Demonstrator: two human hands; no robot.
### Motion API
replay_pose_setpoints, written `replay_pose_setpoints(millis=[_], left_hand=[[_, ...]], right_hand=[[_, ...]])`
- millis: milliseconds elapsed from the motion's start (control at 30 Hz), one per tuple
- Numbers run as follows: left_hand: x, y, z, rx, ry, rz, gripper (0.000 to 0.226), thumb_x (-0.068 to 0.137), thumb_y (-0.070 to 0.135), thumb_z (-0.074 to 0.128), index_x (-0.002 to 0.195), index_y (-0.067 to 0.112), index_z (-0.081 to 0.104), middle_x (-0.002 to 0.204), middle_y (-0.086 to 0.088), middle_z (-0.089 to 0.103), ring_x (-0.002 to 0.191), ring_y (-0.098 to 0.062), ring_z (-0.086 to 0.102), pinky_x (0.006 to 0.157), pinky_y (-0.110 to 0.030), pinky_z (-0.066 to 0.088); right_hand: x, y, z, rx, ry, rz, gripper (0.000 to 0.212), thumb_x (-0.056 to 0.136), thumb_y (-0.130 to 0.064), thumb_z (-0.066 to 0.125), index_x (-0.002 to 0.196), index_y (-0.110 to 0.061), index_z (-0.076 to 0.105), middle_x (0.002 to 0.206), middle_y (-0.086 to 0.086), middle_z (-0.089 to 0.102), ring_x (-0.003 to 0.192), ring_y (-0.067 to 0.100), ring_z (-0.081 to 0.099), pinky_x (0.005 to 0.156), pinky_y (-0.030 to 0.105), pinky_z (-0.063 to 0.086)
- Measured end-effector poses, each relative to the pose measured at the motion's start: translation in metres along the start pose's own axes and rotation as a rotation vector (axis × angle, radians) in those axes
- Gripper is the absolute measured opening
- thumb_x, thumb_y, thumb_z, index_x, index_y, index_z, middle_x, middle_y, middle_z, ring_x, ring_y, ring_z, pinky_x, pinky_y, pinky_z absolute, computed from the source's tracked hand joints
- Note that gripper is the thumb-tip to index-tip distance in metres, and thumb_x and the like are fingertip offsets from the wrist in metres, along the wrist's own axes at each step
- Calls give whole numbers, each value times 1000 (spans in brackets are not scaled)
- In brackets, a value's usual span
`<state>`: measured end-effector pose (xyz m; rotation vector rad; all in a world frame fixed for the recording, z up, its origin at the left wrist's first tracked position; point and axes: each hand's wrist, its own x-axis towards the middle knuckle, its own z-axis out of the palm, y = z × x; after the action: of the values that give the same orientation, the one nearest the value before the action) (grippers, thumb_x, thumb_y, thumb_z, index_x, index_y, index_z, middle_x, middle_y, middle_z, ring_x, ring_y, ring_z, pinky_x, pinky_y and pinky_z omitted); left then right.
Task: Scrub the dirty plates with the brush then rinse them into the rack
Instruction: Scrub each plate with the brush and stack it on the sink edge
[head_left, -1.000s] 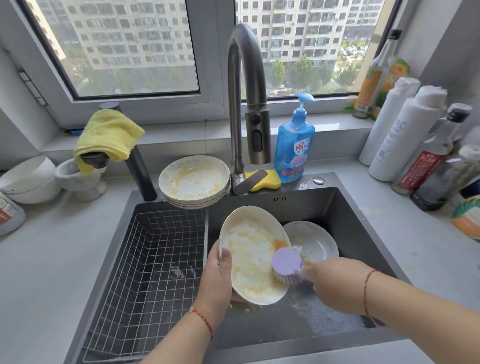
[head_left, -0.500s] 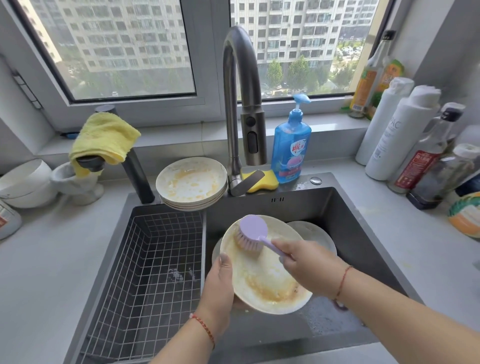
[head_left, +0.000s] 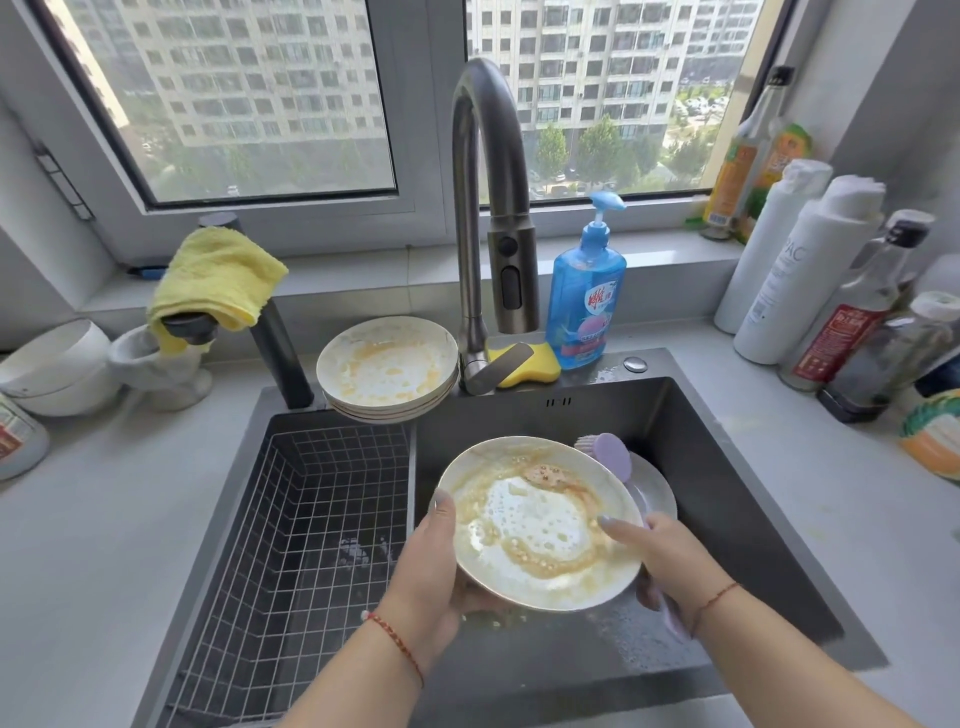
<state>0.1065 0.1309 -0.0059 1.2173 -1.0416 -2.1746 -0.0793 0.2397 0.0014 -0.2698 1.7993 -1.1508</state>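
Observation:
A white plate (head_left: 540, 525) smeared with foam and brown sauce is held almost level over the sink (head_left: 727, 467). My left hand (head_left: 431, 577) grips its left rim, thumb on top. My right hand (head_left: 660, 556) holds the purple brush (head_left: 613, 454) by its handle, with the thumb lying on the plate's right rim. The brush head sticks out past the plate's far right edge, off its face. Another plate (head_left: 654, 488) lies in the sink behind. A stack of dirty plates (head_left: 387, 364) sits at the sink's back edge. The wire rack (head_left: 311, 519) fills the sink's left part.
The tap (head_left: 488, 208) arches over the sink with its spout above the plate. A blue soap bottle (head_left: 587, 291) and yellow sponge (head_left: 540, 364) stand behind. Bottles (head_left: 800, 270) crowd the right counter. White bowls (head_left: 52, 369) and a yellow cloth (head_left: 218, 280) are at the left.
The plate has tipped from steeply tilted to nearly flat. The brush left the plate's face and moved to its far right edge, and my right thumb now rests on the rim.

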Motion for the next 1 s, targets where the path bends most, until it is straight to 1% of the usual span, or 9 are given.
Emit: replay_pose_setpoints(millis=[200, 300, 400, 467, 600, 733, 833, 933, 1000], left_hand=[[2, 4, -4, 105, 6, -72, 51, 104, 53, 29, 128, 21, 59, 112, -6, 74, 98, -29, 73, 81, -54, 59], [3, 0, -8, 598, 208, 133, 52, 99, 57, 37, 129, 19, 55, 114, 3, 67, 104, -19, 65, 87, -42, 56], [-3, -15, -16, 1167, 371, 550, 46, 99, 47, 38, 135, 21, 49, 122, 10, 52, 114, -10, 44, 99, -31, 41], [-9, -29, -16, 1234, 195, 769, 44, 93, 51, 42, 122, 21, 58, 110, 16, 53, 105, -4, 46, 107, -35, 41], [1, -60, -22, 1624, -59, 1034, 38, 67, 52, 61, 96, 28, 56, 87, 18, 57, 87, -3, 58, 115, -52, 29], [9, -63, -11, 1699, -4, 1242, 13, 64, 19, 67, 71, 22, 56, 60, 11, 51, 56, -10, 52, 104, -45, 48], [8, -61, -1, 1623, 35, 1355, 17, 73, 3, 43, 75, 20, 44, 49, 7, 43, 41, -13, 44, 50, -22, 47], [9, -59, 4, 1681, 95, 1436, 26, 63, 8, 52, 78, 20, 34, 46, 7, 41, 37, -13, 41, 40, -21, 29], [14, -59, 2, 1659, 106, 1404, 41, 50, 8, 65, 78, 20, 38, 46, 6, 44, 37, -14, 44, 39, -21, 29]], right_hand=[[5, 10, 3, 359, 26, 110, 18, 92, -3, 53, 107, 4, 59, 99, 23, 71, 88, 36, 68, 79, 42, 54], [4, 13, 7, 373, 66, 128, 15, 91, -1, 52, 104, 3, 58, 92, 22, 70, 88, 39, 65, 91, 46, 51], [3, 17, 10, 371, 123, 181, 24, 85, -5, 56, 106, 5, 58, 77, 27, 61, 57, 30, 45, 62, 29, 40], [5, 20, 10, 393, 140, 223, 17, 85, -5, 55, 100, 2, 59, 91, 31, 66, 60, 26, 45, 56, 25, 30], [5, 23, 13, 399, 96, 312, 2, 91, -3, 46, 89, -3, 48, 39, 6, 34, 24, 10, 31, 36, 13, 27], [1, 29, 22, 328, 68, 317, 7, 90, 1, 46, 86, -4, 49, 36, 15, 48, 28, 12, 39, 34, 12, 34], [-8, 30, 28, 340, 1, 346, 25, 92, 0, 42, 109, -17, 49, 83, 45, 55, 42, 17, 41, 32, 13, 33], [-14, 25, 33, 392, -32, 306, 17, 93, -5, 45, 100, -19, 51, 63, 12, 44, 35, 14, 39, 31, 13, 28], [-18, 19, 34, 408, -33, 270, 3, 94, -20, 54, 97, -20, 54, 71, 17, 60, 31, 12, 44, 31, 13, 26]])
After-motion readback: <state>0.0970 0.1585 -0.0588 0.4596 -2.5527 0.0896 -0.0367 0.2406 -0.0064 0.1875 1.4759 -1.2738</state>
